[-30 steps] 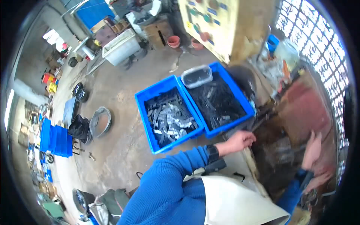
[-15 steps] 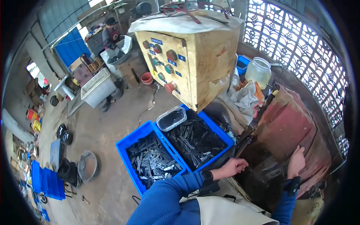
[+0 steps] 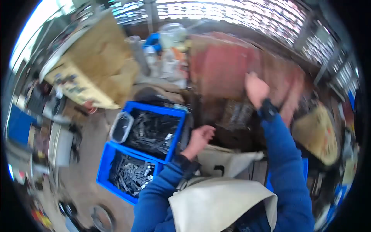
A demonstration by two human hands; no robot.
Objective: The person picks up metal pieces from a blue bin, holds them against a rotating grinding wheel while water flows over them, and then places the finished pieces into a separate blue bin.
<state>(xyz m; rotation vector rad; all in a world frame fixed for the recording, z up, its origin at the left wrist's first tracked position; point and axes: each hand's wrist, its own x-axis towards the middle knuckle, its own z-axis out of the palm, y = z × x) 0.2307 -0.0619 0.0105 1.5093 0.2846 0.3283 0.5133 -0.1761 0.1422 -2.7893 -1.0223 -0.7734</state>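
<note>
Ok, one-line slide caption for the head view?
Left hand beside two blue bins of metal parts; right hand raised at a rusty machine.

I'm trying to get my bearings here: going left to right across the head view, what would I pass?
Wooden box → clear plastic tub → blue crate of dark metal parts → left hand → right hand → tan sack-like thing.

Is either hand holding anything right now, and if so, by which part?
The picture is too blurred to be sure. The left hand hovers beside the blue crates with nothing visible in it. The right hand is raised over the reddish machine, seemingly empty.
</note>
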